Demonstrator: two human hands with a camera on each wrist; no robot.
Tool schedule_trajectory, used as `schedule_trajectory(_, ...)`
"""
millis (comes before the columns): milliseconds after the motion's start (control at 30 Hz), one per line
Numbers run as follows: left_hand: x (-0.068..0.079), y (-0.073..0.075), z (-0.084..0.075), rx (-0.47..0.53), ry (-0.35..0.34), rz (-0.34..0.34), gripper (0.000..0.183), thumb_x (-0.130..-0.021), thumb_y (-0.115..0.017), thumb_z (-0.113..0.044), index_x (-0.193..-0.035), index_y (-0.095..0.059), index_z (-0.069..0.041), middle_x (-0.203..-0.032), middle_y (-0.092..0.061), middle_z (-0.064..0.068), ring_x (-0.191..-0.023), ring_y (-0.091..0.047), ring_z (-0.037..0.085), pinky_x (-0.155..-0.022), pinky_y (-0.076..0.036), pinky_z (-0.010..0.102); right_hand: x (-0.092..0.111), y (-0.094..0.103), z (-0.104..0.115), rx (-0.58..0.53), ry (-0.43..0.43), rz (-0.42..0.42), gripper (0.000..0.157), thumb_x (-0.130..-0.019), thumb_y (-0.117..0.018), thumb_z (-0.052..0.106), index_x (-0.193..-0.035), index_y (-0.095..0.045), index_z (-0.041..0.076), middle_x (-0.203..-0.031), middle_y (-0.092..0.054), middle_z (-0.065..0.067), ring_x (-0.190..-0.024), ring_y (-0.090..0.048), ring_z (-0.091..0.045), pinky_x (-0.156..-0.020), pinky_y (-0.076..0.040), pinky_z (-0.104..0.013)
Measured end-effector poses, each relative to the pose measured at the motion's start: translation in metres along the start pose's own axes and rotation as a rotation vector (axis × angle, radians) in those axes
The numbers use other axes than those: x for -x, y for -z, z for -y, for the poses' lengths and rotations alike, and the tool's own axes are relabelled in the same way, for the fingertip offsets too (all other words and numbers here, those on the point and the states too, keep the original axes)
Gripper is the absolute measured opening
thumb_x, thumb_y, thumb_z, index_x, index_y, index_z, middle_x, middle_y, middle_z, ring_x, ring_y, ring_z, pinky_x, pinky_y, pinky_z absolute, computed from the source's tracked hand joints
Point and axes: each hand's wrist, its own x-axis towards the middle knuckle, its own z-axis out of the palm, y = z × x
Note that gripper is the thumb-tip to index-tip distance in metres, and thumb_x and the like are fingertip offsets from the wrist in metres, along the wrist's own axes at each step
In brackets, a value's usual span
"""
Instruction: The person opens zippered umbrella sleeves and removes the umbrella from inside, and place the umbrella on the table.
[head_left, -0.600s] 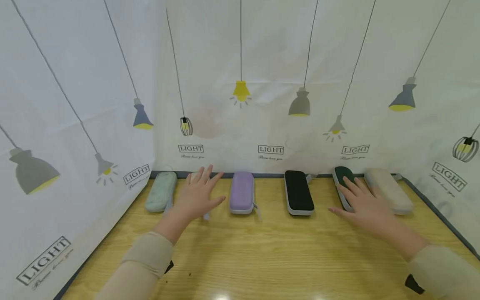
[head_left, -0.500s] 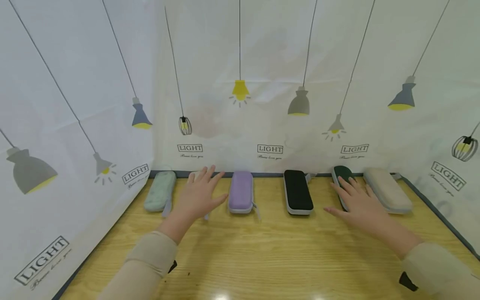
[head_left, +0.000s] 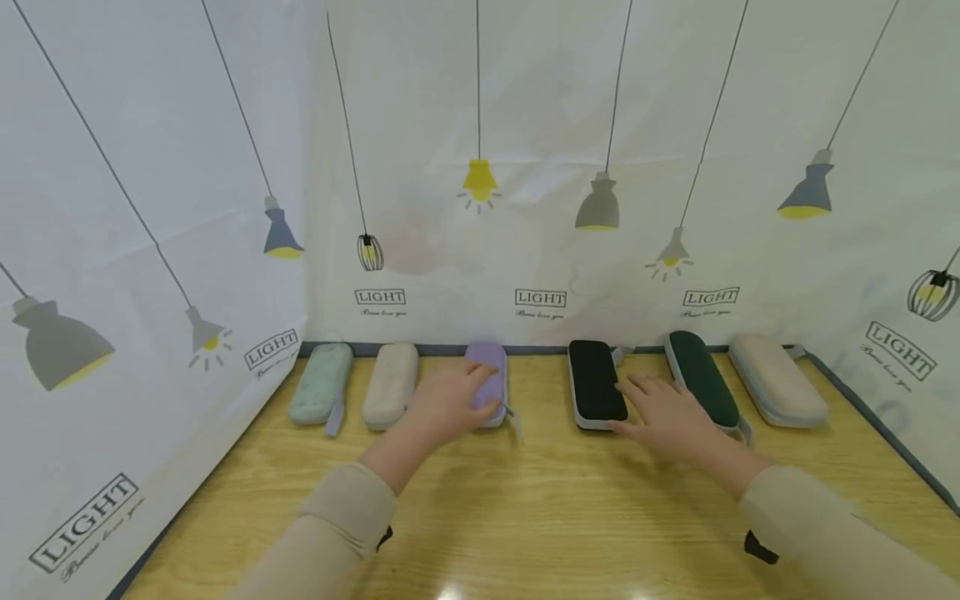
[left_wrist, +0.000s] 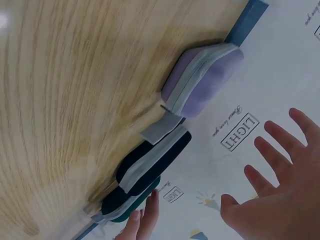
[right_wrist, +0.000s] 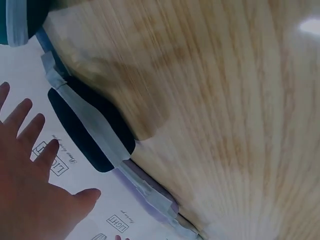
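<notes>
Lilac case (left_wrist: 207, 80) unobstructed only in left wrist view

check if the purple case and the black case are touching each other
Apart: the head view plainly shows a strip of bare table between the purple case and the black case.

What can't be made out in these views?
Head: left side of the purple, oblong rounded case, behind the left hand.
Head: part of the dark green, oblong rounded case, behind the right hand.
Right wrist: much of that green case, cut off at the top left.
Left wrist: most of the right hand, cut off by the bottom edge.
</notes>
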Motion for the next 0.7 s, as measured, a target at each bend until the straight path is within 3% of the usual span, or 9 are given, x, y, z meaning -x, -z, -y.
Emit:
schedule_trajectory(167,-0.003,-0.004,-0.014,-0.052,-0.049,0.008,0.048,-0.085,-0.049,-0.049,-0.125,-0.051,-0.023,-0.117,-0.056,-0.001,-0.1,-0.056,0.017,-0.075,-0.048,0.035,-0.01,-0.007,0.011,-0.036,-0.04,0.041,0.076,-0.082,-0.049,0.06,-0.131,-0.044,0.003,-0.129,-0.043,-0.022,-0.114,-0.042,-0.04,-0.089,-0.035,-0.055)
schedule_trajectory(267,-0.006,-0.005,-0.023,-0.074,-0.058,0.03,0.048,-0.085,-0.047,-0.052,-0.125,-0.052,-0.024,-0.116,-0.056,-0.004,-0.1,-0.055,0.017,-0.078,-0.047,0.035,-0.02,-0.011,0.016,-0.042,-0.102,0.082,0.085,-0.079,-0.046,0.065,-0.13,-0.043,-0.003,-0.126,-0.046,-0.024,-0.109,-0.046,-0.04,-0.084,-0.04,-0.052)
schedule_trajectory(333,-0.007,-0.005,-0.028,-0.091,-0.064,0.051,0.049,-0.086,-0.046,-0.053,-0.125,-0.051,-0.024,-0.116,-0.056,-0.004,-0.102,-0.054,0.017,-0.081,-0.045,0.037,-0.027,-0.014,0.02,-0.039,-0.145,0.095,0.088,-0.077,-0.047,0.067,-0.124,-0.047,-0.007,-0.115,-0.053,-0.024,-0.097,-0.054,-0.037,-0.075,-0.045,-0.048)
schedule_trajectory(433,-0.009,-0.006,-0.034,-0.11,-0.076,0.072,0.05,-0.086,-0.044,-0.054,-0.127,-0.049,-0.025,-0.118,-0.055,-0.005,-0.104,-0.053,0.017,-0.086,-0.043,0.038,-0.034,-0.018,0.028,0.002,-0.177,0.085,0.075,-0.075,-0.051,0.067,-0.094,-0.062,-0.004,-0.081,-0.061,-0.016,-0.066,-0.058,-0.027,-0.054,-0.047,-0.04)
schedule_trajectory(533,-0.009,-0.008,-0.037,-0.112,-0.088,0.073,0.049,-0.087,-0.044,-0.053,-0.127,-0.049,-0.025,-0.117,-0.055,-0.005,-0.104,-0.053,0.017,-0.085,-0.043,0.037,-0.038,-0.02,0.036,0.072,-0.167,0.076,0.058,-0.075,-0.056,0.062,-0.059,-0.056,0.006,-0.053,-0.051,-0.005,-0.044,-0.048,-0.018,-0.04,-0.039,-0.033)
schedule_trajectory(600,-0.009,-0.009,-0.039,-0.113,-0.094,0.075,0.049,-0.087,-0.044,-0.053,-0.127,-0.049,-0.025,-0.116,-0.055,-0.005,-0.103,-0.053,0.017,-0.085,-0.043,0.037,-0.039,-0.019,0.04,0.104,-0.156,0.078,0.056,-0.077,-0.057,0.059,-0.049,-0.05,0.01,-0.047,-0.046,-0.002,-0.04,-0.045,-0.016,-0.038,-0.038,-0.031)
schedule_trajectory(700,-0.007,-0.01,-0.04,-0.123,-0.103,0.083,0.048,-0.087,-0.045,-0.052,-0.126,-0.05,-0.025,-0.114,-0.056,-0.005,-0.1,-0.054,0.017,-0.082,-0.044,0.037,-0.042,-0.019,0.041,0.11,-0.155,0.086,0.056,-0.077,-0.058,0.058,-0.047,-0.05,0.011,-0.048,-0.046,-0.002,-0.041,-0.045,-0.016,-0.04,-0.039,-0.031)
